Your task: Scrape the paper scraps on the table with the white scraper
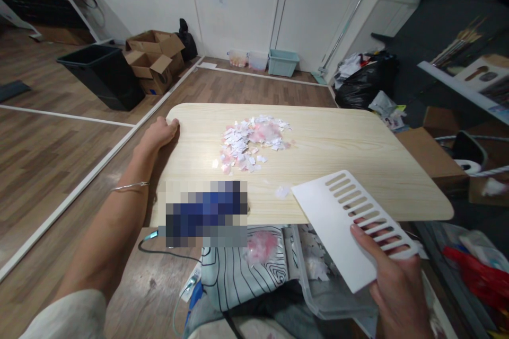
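My right hand [397, 280] is closed around the slotted side of a flat white plastic scraper [332, 222], thumb on top. The scraper is tilted over the table's front edge. At the far left, my left hand [159, 131] grips the rim of the light wooden table [342, 137]. A loose heap of small white and pink paper scraps [238, 140] lies on the tabletop, with a whitish scrap [282, 191] nearer the front. Under the scraper's front side, a clear plastic bin [318, 296] holds white scraps and is partly hidden.
A blurred-out blue object [207, 209] with a cable lies at the table's front left. A striped cloth [238, 275] with a pink clump [261, 247] covers my lap. Beyond stand a black bin [103, 77], cardboard boxes [155, 63], plastic tubs [283, 63] and a black bag [363, 85].
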`<action>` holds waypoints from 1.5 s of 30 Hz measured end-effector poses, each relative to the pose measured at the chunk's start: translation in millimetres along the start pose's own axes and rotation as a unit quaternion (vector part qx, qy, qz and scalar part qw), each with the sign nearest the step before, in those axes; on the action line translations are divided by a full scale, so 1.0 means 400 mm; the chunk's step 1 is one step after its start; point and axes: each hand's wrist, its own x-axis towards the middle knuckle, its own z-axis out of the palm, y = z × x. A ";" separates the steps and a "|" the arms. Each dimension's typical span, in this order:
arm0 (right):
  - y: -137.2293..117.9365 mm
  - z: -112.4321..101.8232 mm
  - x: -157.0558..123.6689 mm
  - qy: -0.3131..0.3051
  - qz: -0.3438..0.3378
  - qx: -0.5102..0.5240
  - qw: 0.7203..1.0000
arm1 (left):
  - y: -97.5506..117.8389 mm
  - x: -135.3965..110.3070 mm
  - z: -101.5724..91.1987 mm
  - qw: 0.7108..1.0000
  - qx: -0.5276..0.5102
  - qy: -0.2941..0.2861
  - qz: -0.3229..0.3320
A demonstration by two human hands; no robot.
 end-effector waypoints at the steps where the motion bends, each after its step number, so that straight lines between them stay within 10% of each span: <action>1: 0.011 0.002 0.000 -0.016 -0.015 -0.015 1.000 | 0.000 0.000 0.000 1.000 -0.007 -0.003 -0.008; 9: 0.057 -0.020 0.022 0.011 -0.078 -0.075 0.994 | -0.013 0.007 0.011 1.000 -0.015 -0.006 -0.010; 45: 0.045 -0.108 -0.026 0.121 0.035 0.022 0.992 | 0.021 -0.027 -0.023 0.998 -0.035 -0.037 -0.030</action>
